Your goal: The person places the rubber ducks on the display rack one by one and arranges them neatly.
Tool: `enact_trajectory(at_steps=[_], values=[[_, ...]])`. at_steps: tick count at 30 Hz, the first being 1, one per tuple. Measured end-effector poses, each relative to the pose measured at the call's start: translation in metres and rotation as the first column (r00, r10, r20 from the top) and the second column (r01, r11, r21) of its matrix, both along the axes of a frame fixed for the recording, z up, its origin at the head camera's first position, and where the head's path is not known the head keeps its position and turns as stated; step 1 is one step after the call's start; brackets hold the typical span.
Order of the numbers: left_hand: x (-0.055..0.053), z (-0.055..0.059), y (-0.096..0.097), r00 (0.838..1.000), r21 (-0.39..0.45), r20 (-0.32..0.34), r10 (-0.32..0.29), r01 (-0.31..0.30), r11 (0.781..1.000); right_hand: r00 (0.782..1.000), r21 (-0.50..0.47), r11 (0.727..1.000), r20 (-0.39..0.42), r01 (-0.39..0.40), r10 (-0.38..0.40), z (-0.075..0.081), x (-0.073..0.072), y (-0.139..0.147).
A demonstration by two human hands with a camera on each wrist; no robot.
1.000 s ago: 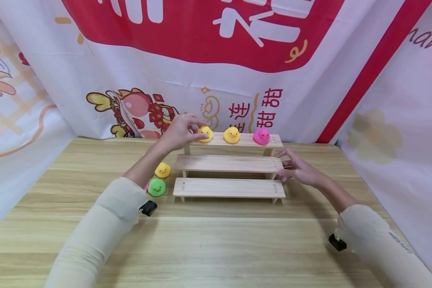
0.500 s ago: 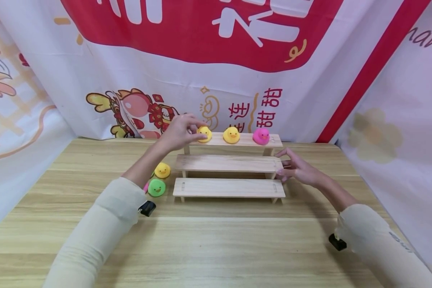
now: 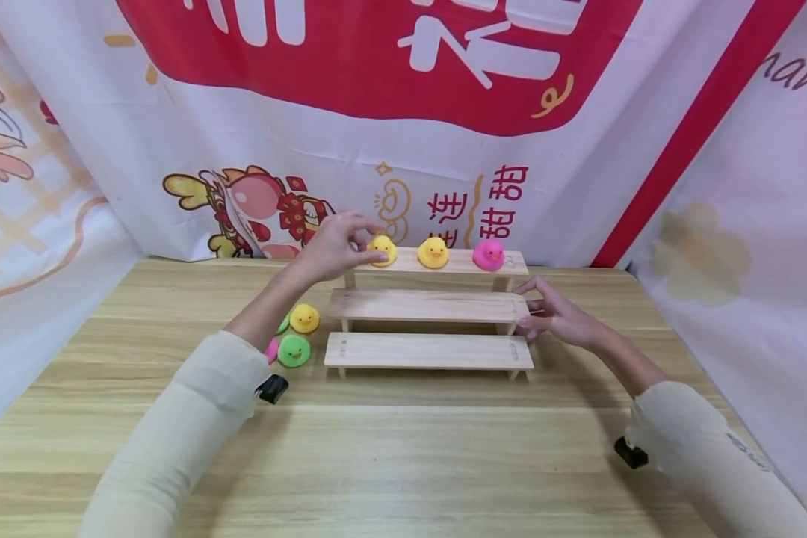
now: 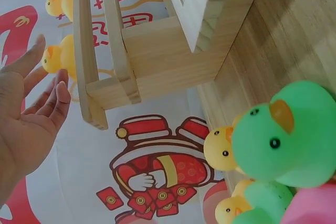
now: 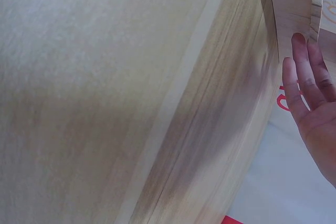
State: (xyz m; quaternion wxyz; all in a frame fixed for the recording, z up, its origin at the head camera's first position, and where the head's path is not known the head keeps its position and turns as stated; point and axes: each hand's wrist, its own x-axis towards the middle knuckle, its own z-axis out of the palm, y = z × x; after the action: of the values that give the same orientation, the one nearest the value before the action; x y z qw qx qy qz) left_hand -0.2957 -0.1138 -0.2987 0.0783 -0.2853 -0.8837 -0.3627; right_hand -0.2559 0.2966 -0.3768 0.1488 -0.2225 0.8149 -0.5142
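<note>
A three-step wooden display stand (image 3: 428, 351) stands on the table. At the left end of its top step sits a yellow rubber duck (image 3: 382, 250), with the thumb and fingers of my left hand (image 3: 339, 245) around it. The left wrist view shows this yellow duck (image 4: 62, 56) between thumb and fingers, its base at the step. Farther right on that step are another yellow duck (image 3: 433, 252) and a pink duck (image 3: 489, 255). My right hand (image 3: 560, 315) holds the right end of the middle step, thumb in front; its other fingers (image 5: 305, 72) reach along the stand's side.
Left of the stand, a loose group on the table includes a green duck (image 3: 294, 350), a yellow duck (image 3: 305, 318) and a pink duck (image 3: 271, 351), partly behind my left forearm. A printed cloth (image 3: 376, 142) hangs close behind the stand.
The yellow duck in my left hand has shifted very slightly left on the top step. My left forearm has drifted a little left. The right hand stays in place.
</note>
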Motion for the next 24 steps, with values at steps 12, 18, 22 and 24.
enact_trajectory(at_steps=[12, 18, 22, 24], values=[[0.010, -0.004, -0.038, 0.998, -0.019, -0.038, 0.041, -0.042, 0.999, 1.000, 0.001, 1.000, -0.009, -0.002, 0.002, 0.000, 0.000, 0.001], [0.017, -0.013, -0.061, 0.996, -0.049, -0.007, 0.091, -0.091, 0.995, 1.000, 0.005, 1.000, -0.009, 0.003, -0.003, 0.000, 0.000, 0.000], [0.021, -0.018, -0.074, 0.995, -0.080, 0.000, 0.099, -0.098, 0.992, 1.000, 0.001, 1.000, -0.012, -0.003, 0.003, 0.001, 0.002, -0.001], [0.024, -0.020, -0.080, 0.995, -0.097, 0.003, 0.102, -0.102, 0.990, 1.000, -0.001, 1.000, -0.013, -0.005, 0.005, 0.001, 0.002, -0.001]])
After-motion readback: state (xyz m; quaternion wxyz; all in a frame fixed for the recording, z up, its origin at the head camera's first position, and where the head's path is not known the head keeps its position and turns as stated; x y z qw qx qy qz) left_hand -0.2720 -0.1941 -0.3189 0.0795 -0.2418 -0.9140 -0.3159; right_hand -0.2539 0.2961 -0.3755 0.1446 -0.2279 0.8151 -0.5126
